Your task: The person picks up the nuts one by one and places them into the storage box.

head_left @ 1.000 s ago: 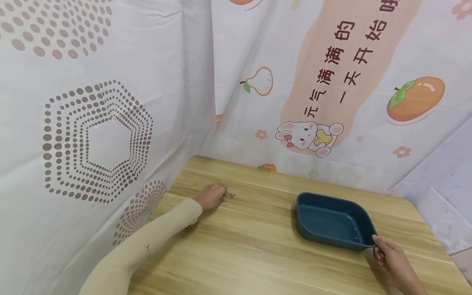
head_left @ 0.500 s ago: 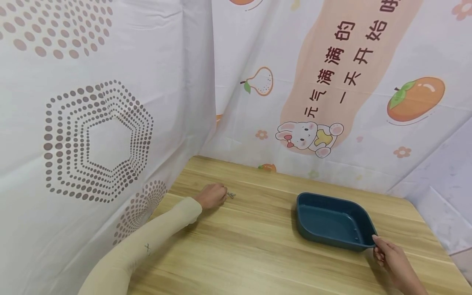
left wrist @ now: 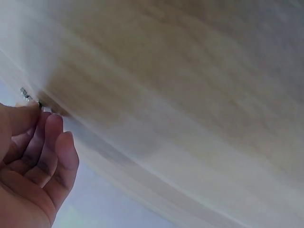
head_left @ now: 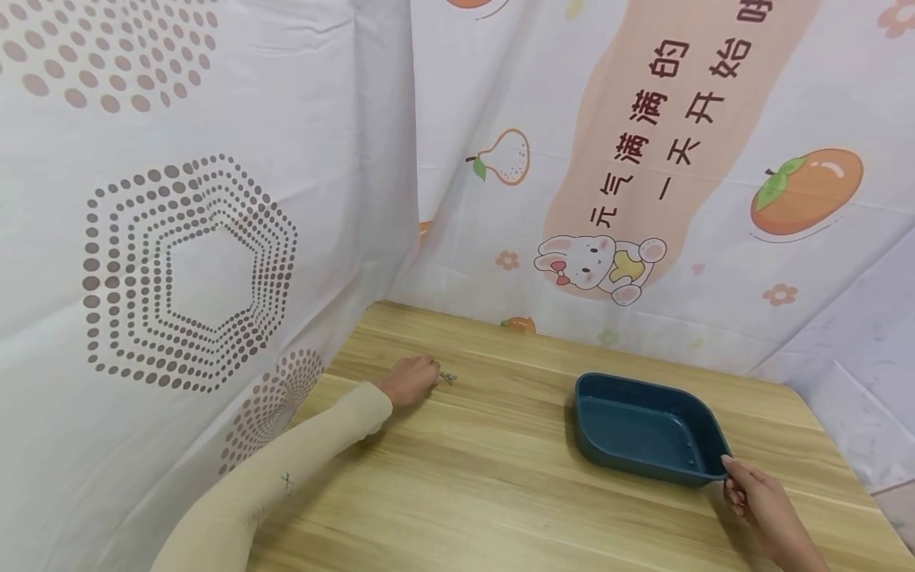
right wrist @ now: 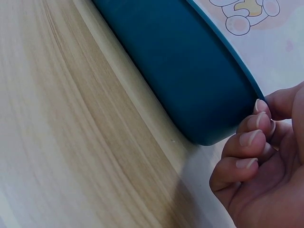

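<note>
In the head view my left hand rests low on the table at the left, beside a tiny cluster of small metal pieces. The left wrist view shows thumb and forefinger meeting at a small dark metal piece, mostly hidden by the fingertips; other shiny bits lie just beyond. To the right stands a deep dark-teal rectangular tray with rounded corners. Its near right corner is pinched at the rim between the thumb and fingers of my right hand. A couple of tiny shiny pieces lie inside the tray.
The wood-grain table spreads between the hands. A white dotted curtain closes off the left side, and a printed cloth with a rabbit and fruit hangs along the back edge.
</note>
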Motion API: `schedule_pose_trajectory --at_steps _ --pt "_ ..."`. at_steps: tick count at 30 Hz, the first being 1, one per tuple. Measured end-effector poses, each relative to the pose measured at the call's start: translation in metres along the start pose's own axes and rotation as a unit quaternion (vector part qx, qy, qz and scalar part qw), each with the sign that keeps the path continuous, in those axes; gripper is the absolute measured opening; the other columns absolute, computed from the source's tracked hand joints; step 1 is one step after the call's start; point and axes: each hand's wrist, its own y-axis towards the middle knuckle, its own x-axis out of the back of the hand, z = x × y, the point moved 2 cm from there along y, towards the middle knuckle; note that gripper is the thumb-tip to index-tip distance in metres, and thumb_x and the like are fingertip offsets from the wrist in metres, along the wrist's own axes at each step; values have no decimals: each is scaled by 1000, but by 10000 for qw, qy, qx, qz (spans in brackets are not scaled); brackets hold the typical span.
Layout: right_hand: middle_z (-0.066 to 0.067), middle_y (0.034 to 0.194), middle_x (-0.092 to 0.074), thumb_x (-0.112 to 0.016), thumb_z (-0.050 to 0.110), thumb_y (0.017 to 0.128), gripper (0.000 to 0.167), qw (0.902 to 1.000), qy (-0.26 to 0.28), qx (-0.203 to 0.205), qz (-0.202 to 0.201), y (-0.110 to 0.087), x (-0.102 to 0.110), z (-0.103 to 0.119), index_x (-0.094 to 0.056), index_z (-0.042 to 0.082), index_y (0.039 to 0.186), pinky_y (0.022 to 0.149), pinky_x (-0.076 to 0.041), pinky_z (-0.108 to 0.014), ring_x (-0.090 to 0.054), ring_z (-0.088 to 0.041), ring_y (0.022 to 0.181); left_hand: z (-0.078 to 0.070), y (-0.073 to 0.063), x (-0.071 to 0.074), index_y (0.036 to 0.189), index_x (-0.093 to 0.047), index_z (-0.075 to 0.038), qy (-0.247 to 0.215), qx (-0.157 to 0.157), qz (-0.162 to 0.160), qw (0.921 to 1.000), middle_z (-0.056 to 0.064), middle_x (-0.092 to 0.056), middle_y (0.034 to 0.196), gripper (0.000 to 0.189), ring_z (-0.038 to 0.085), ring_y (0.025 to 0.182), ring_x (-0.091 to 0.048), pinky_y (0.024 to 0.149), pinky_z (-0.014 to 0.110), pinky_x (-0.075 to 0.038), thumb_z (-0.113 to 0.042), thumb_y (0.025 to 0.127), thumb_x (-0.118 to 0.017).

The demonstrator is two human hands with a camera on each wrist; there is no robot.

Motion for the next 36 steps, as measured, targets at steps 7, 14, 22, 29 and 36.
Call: schedule_pose_trajectory --at_steps 7,14,22,29,36 --pt "4 70 -48 -46 40 110 43 9999 95 70 81 1 1 -1 -53 11 80 55 -42 -25 -45 -10 59 1 2 1 97 -69 -3 183 110 176 9996 2 -64 87 11 12 73 -58 67 24 -54 -14 97 -73" --pt "4 71 -48 -45 38 111 43 9999 105 36 104 0 -1 1 -53 10 79 56 -42 -25 -45 -10 60 3 2 2 95 -68 -5 9 55 173 9998 -1 -60 82 11 10 68 -53 65 24 -52 -14 100 -69" --pt "3 70 -47 -44 36 112 44 10000 32 17 6 0 -1 0 -51 8 78 55 -41 -25 -44 -10 59 2 6 4 82 -64 -10 -160 -80 -401 9990 -2 -58 77 15 9 62 -48 55 24 -46 -5 96 -64" --pt "3 70 -47 -45 35 111 43 9999 104 77 -28 -1 -2 -1 -52 8 79 54 -41 -25 -44 -10 59 2 7 5 92 -70 -8 -160 -56 -478 9987 -1 -64 84 6 7 67 -55 59 23 -50 -9 97 -67" --pt "4 70 -47 -46 34 111 42 9997 212 143 -34 -2 -2 -1 -53 9 79 54 -41 -24 -44 -9 59 3 7 7 85 -67 -11 -260 -74 -617 9977 -4 -58 78 15 6 63 -49 55 21 -45 -2 96 -61"
